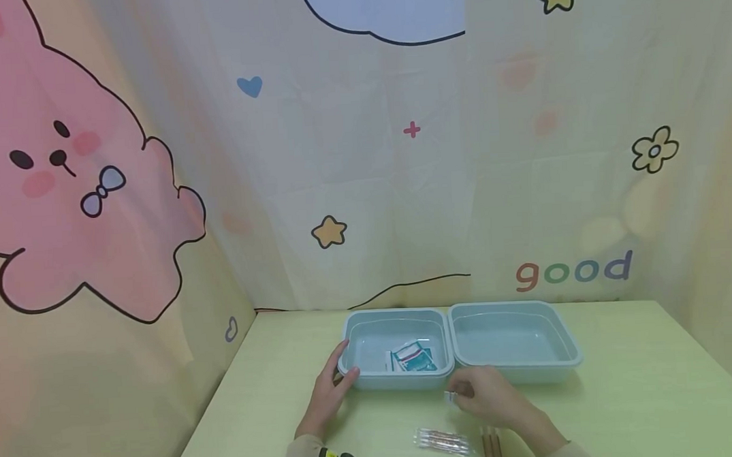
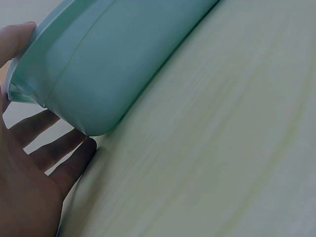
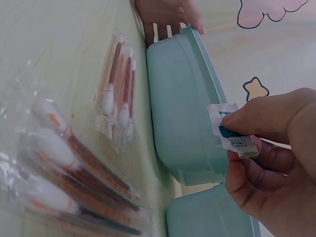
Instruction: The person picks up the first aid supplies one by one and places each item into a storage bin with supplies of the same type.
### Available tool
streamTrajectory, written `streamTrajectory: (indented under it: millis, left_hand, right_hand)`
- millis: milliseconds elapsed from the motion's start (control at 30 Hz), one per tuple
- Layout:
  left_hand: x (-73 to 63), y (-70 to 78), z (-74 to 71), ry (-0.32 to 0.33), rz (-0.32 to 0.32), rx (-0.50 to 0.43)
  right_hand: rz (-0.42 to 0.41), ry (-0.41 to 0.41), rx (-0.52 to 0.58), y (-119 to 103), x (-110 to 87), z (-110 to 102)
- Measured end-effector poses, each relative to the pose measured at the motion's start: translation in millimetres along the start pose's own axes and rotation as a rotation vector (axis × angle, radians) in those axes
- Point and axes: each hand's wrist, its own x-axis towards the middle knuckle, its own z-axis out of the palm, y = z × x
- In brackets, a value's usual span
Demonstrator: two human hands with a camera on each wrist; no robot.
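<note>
My right hand point(image 1: 486, 394) pinches a small white and teal sachet point(image 3: 231, 129) between thumb and fingers, in front of the two light blue plastic bins. At the front left corner of the left bin point(image 1: 403, 382), my left hand point(image 1: 327, 394) holds the rim. In the left wrist view, its thumb lies over the rim and the other fingers reach along the outer wall. Inside that bin lie flat teal and white sachets point(image 1: 414, 357), overlapping each other. The print on the pinched sachet is too small to read.
The right bin point(image 1: 519, 373) stands beside the left one. On the table before them lie a clear pack of brown-filled cotton swabs point(image 1: 443, 441) and a second such pack point(image 1: 492, 448), partly cut off by the frame. A printed curtain point(image 1: 375, 153) hangs behind the table.
</note>
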Motion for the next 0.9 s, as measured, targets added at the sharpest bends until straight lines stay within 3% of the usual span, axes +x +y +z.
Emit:
streamTrajectory:
  millis: [900]
  left_hand:
    - [0.1, -1.9, -1.0, -0.003, -0.013, -0.019]
  right_hand:
    - [-0.027, 0.027, -0.052, -13, 22.4, -11]
